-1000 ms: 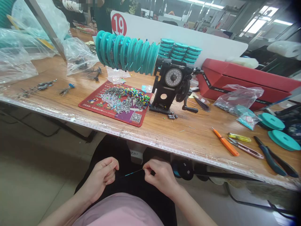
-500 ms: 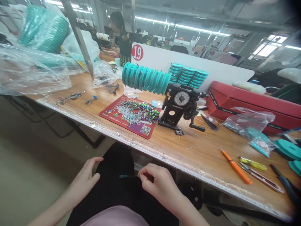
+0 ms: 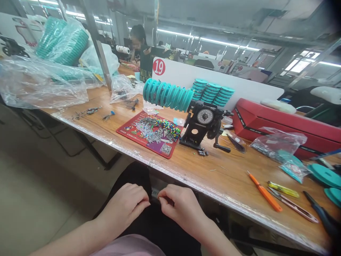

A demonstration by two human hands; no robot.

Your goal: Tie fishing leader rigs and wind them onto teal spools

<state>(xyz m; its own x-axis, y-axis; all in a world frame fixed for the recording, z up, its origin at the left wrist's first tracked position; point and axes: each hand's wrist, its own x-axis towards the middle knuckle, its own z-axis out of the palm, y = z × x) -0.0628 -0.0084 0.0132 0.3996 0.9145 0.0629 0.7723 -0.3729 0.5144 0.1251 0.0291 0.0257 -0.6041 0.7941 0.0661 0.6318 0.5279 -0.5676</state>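
We see our left hand (image 3: 125,204) and right hand (image 3: 182,204) facing each other over the dark trousers (image 3: 130,179), below the near edge of the wooden table (image 3: 202,169). Fingers curl on both, with each thumb drawn up close to its index finger; the fingertips stand near each other but apart. What lies between them is too fine and dark for us to make out, so we cannot tell whether either hand pinches anything.

Beyond the hands, the red mat (image 3: 151,148) lies flat near the table's edge, bearing a spread of small metal parts (image 3: 154,138) and coloured beads (image 3: 167,124). Just right of it stands the black cranked machine (image 3: 190,138), with a row of turquoise spools (image 3: 167,94) reaching out leftward above the mat. At our right, an orange tool (image 3: 266,193), a yellow tool (image 3: 283,189) and pale pink snips (image 3: 298,208) lie side by side on the table.
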